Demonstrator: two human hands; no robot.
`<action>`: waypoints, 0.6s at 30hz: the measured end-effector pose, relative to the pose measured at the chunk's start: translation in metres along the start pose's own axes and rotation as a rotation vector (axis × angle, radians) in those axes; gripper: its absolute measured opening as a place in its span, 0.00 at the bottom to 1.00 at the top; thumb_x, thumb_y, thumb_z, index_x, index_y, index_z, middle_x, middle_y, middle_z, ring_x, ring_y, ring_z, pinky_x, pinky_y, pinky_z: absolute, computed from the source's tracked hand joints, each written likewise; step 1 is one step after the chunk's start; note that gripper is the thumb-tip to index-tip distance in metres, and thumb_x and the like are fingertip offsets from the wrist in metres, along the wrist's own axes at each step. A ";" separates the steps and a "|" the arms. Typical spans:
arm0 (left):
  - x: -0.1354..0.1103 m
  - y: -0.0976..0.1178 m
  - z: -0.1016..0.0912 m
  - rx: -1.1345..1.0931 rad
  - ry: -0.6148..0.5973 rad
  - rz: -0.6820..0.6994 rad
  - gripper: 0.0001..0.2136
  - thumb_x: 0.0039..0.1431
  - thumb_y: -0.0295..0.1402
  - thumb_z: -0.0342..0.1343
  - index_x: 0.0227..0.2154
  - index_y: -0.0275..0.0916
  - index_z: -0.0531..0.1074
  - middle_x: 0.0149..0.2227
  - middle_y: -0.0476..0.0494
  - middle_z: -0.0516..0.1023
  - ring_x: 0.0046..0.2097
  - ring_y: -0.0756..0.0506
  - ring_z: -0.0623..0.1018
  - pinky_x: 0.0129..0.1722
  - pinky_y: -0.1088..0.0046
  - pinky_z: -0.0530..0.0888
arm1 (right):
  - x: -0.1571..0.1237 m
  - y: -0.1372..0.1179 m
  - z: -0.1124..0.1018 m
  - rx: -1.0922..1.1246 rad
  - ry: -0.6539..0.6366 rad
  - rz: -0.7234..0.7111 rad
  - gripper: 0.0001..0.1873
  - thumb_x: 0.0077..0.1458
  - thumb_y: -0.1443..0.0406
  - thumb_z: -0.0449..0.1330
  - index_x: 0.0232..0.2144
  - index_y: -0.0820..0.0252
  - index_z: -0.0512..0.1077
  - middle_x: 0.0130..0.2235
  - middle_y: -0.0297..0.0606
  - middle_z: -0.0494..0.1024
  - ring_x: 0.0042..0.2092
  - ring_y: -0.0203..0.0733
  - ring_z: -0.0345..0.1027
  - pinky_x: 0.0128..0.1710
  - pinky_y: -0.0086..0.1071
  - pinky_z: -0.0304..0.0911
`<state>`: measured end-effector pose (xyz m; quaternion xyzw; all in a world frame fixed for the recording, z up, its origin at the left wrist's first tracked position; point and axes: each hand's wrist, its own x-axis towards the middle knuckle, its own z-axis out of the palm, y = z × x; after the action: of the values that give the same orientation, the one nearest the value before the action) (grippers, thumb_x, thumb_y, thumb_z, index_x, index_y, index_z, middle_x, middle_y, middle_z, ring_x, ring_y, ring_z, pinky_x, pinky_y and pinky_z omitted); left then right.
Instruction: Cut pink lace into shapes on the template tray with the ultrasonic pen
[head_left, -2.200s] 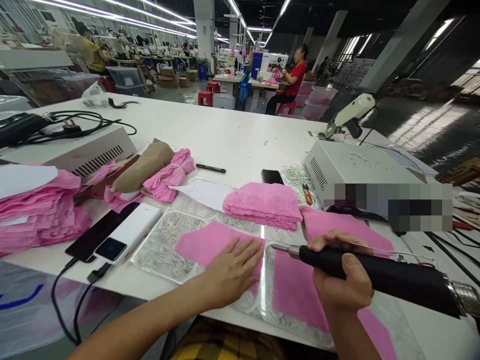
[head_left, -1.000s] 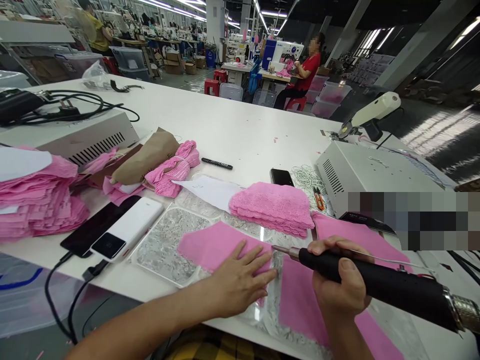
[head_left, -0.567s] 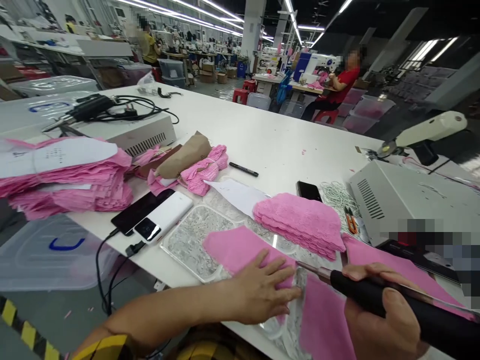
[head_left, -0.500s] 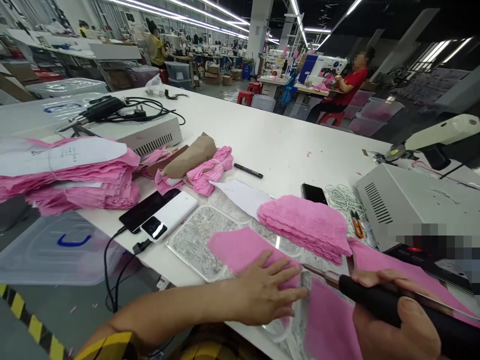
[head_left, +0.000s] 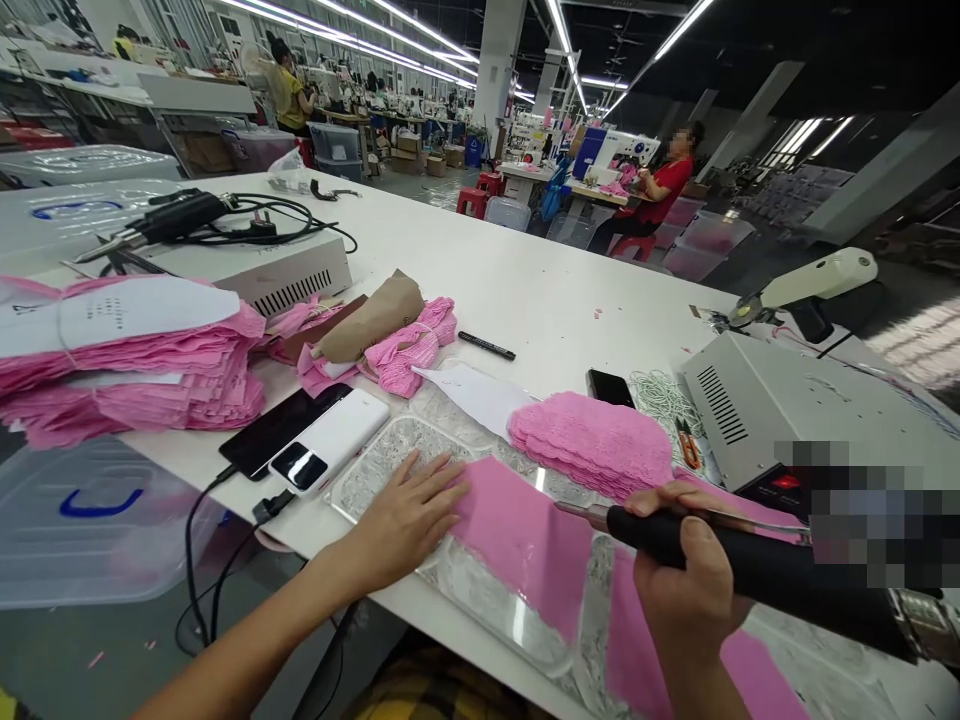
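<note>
My left hand [head_left: 409, 515] lies flat with fingers spread on the left end of a pink fabric piece [head_left: 525, 540] that rests on a scratched clear cutting plate [head_left: 375, 470]. My right hand [head_left: 686, 590] is wrapped round the black handle of a hot cutting tool [head_left: 750, 565]; its metal tip [head_left: 577, 512] points left over the fabric's right part. Another pink fabric piece [head_left: 637, 650] lies under my right wrist. A stack of cut pink lace pieces [head_left: 592, 440] sits just behind the tip.
A grey control box [head_left: 780, 410] stands at the right, a second one [head_left: 277, 275] at the back left. A power bank [head_left: 330, 440] and phone [head_left: 277, 425] lie left of the plate. Pink fabric stacks [head_left: 127, 370], a pen [head_left: 487, 346], snips [head_left: 686, 442] and another phone [head_left: 611, 388] lie about. People sit at sewing machines behind.
My left hand has slid left from the fabric's middle to its left end. The tool tip has drawn back slightly from the hand. The view swung left, then partly back.
</note>
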<state>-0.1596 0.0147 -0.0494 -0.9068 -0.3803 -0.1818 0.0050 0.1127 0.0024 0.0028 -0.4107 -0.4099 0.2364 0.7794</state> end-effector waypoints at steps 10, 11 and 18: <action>-0.003 -0.002 0.003 -0.041 0.025 0.017 0.17 0.71 0.34 0.43 0.58 0.42 0.67 0.62 0.44 0.67 0.66 0.39 0.62 0.65 0.49 0.57 | 0.001 0.002 -0.004 -0.044 0.027 -0.021 0.04 0.46 0.67 0.57 0.29 0.58 0.69 0.32 0.32 0.70 0.27 0.37 0.68 0.32 0.38 0.66; -0.003 -0.002 0.003 -0.040 0.033 0.020 0.17 0.71 0.34 0.43 0.58 0.42 0.67 0.62 0.44 0.67 0.66 0.39 0.62 0.65 0.49 0.57 | 0.001 0.001 -0.003 -0.041 0.029 -0.016 0.04 0.46 0.67 0.57 0.29 0.58 0.69 0.32 0.32 0.70 0.27 0.37 0.68 0.31 0.37 0.66; -0.005 -0.005 0.000 -0.082 0.044 0.074 0.18 0.69 0.35 0.47 0.60 0.44 0.65 0.64 0.44 0.63 0.68 0.40 0.58 0.66 0.50 0.54 | 0.002 -0.012 -0.024 -0.086 0.056 -0.068 0.07 0.42 0.66 0.54 0.27 0.60 0.69 0.29 0.33 0.70 0.23 0.37 0.65 0.25 0.36 0.63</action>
<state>-0.1665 0.0152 -0.0519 -0.9155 -0.3382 -0.2171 -0.0171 0.1342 -0.0135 0.0055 -0.4361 -0.4114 0.1805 0.7797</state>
